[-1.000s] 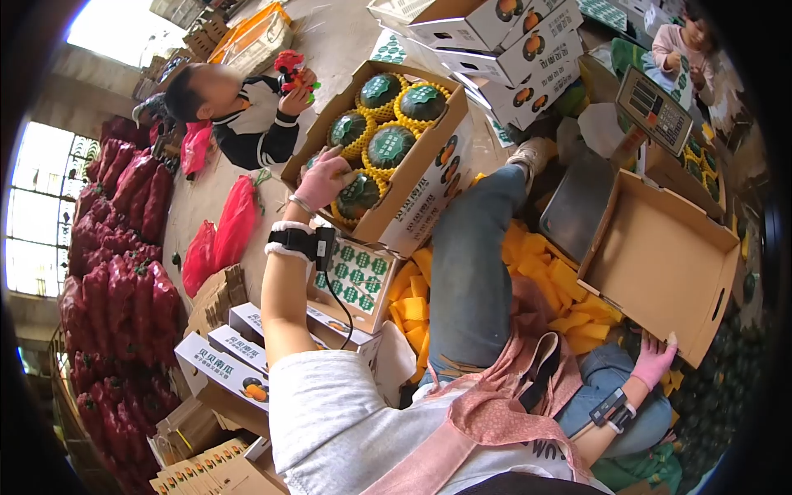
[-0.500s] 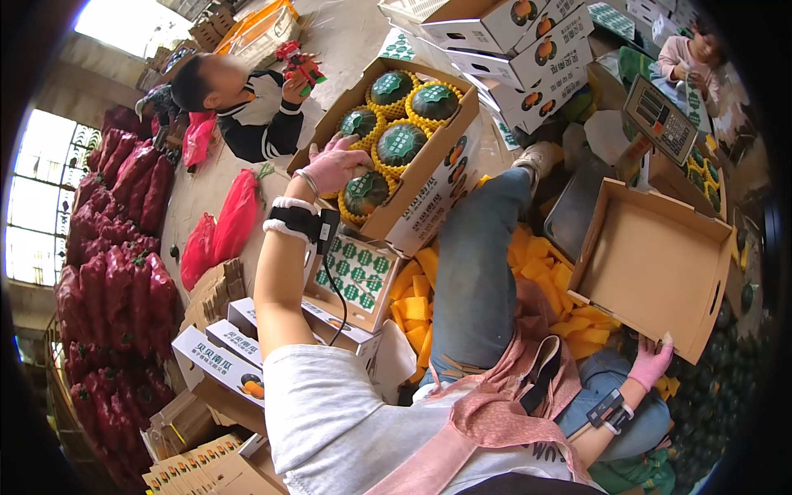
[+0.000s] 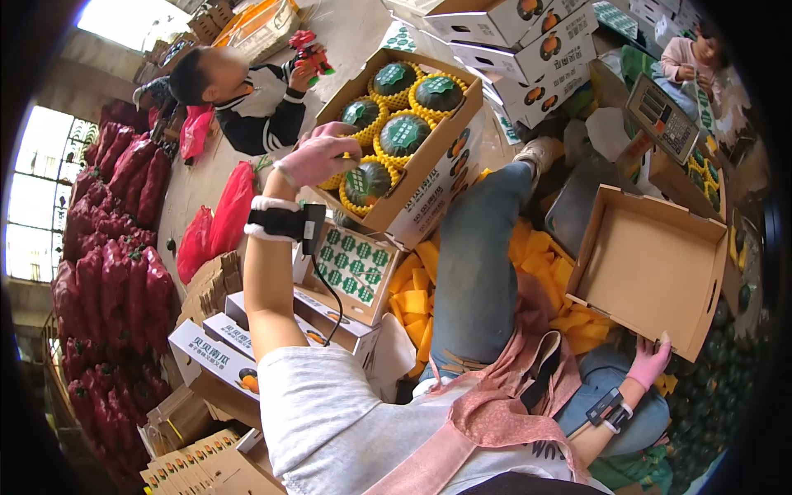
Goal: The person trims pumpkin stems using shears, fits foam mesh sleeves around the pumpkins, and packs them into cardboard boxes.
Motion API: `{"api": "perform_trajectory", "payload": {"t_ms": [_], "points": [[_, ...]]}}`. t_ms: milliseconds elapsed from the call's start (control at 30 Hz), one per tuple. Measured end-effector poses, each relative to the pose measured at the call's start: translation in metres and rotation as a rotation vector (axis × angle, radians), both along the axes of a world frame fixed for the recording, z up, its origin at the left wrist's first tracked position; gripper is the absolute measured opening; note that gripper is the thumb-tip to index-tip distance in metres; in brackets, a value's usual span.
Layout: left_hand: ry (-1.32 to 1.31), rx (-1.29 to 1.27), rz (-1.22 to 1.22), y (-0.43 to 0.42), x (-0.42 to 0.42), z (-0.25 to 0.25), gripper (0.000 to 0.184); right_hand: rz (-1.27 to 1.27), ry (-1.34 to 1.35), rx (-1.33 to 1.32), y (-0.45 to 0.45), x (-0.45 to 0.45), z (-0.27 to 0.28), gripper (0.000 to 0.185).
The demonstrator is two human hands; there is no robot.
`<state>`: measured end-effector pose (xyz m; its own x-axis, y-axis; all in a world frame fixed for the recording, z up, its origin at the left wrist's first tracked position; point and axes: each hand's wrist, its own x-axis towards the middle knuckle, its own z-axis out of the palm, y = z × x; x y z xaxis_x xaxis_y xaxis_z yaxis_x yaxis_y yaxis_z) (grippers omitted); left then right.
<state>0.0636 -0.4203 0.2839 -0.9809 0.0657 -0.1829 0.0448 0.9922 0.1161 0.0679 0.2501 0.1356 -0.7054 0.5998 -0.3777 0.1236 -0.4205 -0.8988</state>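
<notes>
My left hand (image 3: 320, 158), in a pink glove, bends over the near left corner of a cardboard box (image 3: 429, 196). Its fingers curl down beside a dark green pumpkin (image 3: 373, 188) with a green label and yellow foam net. What lies under the fingers is hidden. Several more netted pumpkins, such as one with a label (image 3: 404, 136), sit in the same box. Low on the right, my right hand (image 3: 650, 363), also pink-gloved, grips the near edge of a tilted, open cardboard box (image 3: 648, 268), whose inside is bare brown board.
A sheet of green labels (image 3: 356, 262) lies beside my left forearm. Yellow foam nets (image 3: 540, 264) pile around my legs. White printed boxes (image 3: 528, 58) are stacked ahead, near a scale (image 3: 662, 120). A person with a red toy (image 3: 309, 56) stands left; another person (image 3: 693, 62) sits far right.
My left hand has drawn back toward the box's left side and lifted at the wrist, uncovering the near pumpkin's label. My right hand and its box stay nearly still.
</notes>
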Motion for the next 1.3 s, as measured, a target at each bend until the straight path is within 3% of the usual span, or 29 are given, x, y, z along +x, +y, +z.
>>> {"api": "perform_trajectory", "payload": {"t_ms": [133,1067,1200,1233,1267,1300], "points": [[-0.101,-0.176,0.015,0.014,-0.006,-0.013,0.021,0.025,0.001,0.024,-0.008,-0.006,-0.001,0.054],[-0.336,-0.214,-0.067,0.024,-0.038,-0.011,0.031,0.003,-0.015,0.095,-0.010,-0.001,-0.011,0.055],[-0.169,-0.115,-0.099,0.017,-0.028,-0.018,0.048,-0.028,-0.011,0.105,-0.012,0.001,-0.010,0.055],[0.001,-0.119,-0.008,0.020,-0.022,-0.018,0.057,-0.033,-0.019,0.110,-0.013,0.001,-0.011,0.055],[0.265,-0.262,-0.031,0.024,-0.014,-0.020,0.056,-0.039,-0.025,0.113,-0.014,0.001,-0.011,0.055],[0.366,-0.265,-0.006,0.024,-0.008,-0.026,0.047,-0.047,-0.031,0.116,-0.014,0.001,-0.011,0.055]]}}
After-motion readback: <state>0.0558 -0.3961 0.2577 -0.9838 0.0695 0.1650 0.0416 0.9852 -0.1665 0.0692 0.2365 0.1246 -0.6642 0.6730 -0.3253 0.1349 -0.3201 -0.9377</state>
